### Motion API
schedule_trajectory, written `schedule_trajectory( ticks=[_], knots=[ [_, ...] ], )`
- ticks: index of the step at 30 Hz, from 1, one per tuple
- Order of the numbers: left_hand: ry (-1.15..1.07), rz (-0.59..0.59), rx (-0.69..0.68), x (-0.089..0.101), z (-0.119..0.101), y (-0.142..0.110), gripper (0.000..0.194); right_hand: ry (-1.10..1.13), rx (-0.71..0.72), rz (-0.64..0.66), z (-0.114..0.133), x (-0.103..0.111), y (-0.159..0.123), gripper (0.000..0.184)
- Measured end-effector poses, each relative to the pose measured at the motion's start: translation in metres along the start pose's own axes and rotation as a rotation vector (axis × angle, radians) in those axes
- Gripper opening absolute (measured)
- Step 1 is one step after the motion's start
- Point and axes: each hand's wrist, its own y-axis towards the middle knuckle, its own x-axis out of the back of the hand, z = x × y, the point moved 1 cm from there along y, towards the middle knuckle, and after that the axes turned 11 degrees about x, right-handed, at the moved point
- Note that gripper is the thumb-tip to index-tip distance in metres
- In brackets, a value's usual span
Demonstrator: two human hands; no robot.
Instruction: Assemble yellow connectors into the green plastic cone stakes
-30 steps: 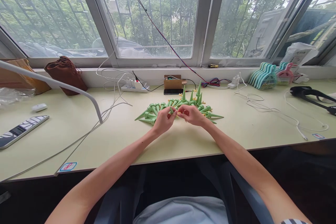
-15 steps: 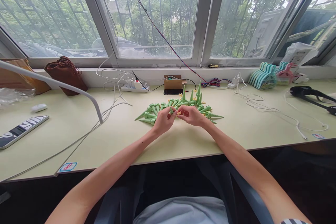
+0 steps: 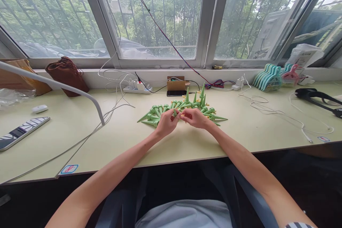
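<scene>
My left hand [image 3: 166, 124] is closed around a green plant watering spike [image 3: 175, 113], whose tapered part shows between thumb and fingers. Just right of it, my right hand [image 3: 197, 119] is pinched against the spike's end, on a small yellow valve [image 3: 182, 115] that the fingertips mostly cover. Whether the valve sits in the spike I cannot tell. Behind both hands lies a spread of similar green spikes [image 3: 160, 109]. Several at the right stand point up [image 3: 202, 91] with yellow valves on them, while those at the left lie on their sides.
A phone [image 3: 176, 93] and an open cardboard box [image 3: 175, 83] are behind the spikes. Power strip [image 3: 137, 89] and loose white cables lie back left. A grey curved bar [image 3: 91, 99] crosses the left side. Teal hangers [image 3: 268, 77] and black glasses-like gear [image 3: 317, 98] are at right.
Both hands stay almost in place. The right fingertips have shifted slightly and now cover more of the yellow valve. The pile of spikes looks the same.
</scene>
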Motion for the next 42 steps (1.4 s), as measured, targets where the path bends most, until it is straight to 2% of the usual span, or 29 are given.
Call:
schedule_trajectory(
  ticks=[6, 12, 22, 29, 42],
  knots=[
    [0.0, 0.005, -0.012, -0.0009, 0.0016, 0.0008, 0.024, -0.002, 0.003, -0.008, 0.0015, 0.0005, 0.0006, 0.017],
    [-0.002, 0.01, -0.014, -0.0009, 0.0014, 0.0004, 0.022, -0.008, -0.009, 0.02, 0.0032, 0.0013, 0.0002, 0.022],
    [0.009, 0.008, -0.037, -0.001, 0.0031, 0.0011, 0.022, 0.001, -0.013, 0.018, 0.0037, 0.0013, 0.0006, 0.015],
    [0.01, -0.011, -0.079, -0.0011, 0.0032, 0.0017, 0.023, 0.007, -0.028, 0.026, 0.0042, 0.0013, 0.0007, 0.018],
    [0.024, -0.01, -0.077, -0.001, 0.0037, 0.0016, 0.019, 0.006, -0.019, 0.017, 0.0014, -0.0002, 0.0009, 0.017]
  ],
)
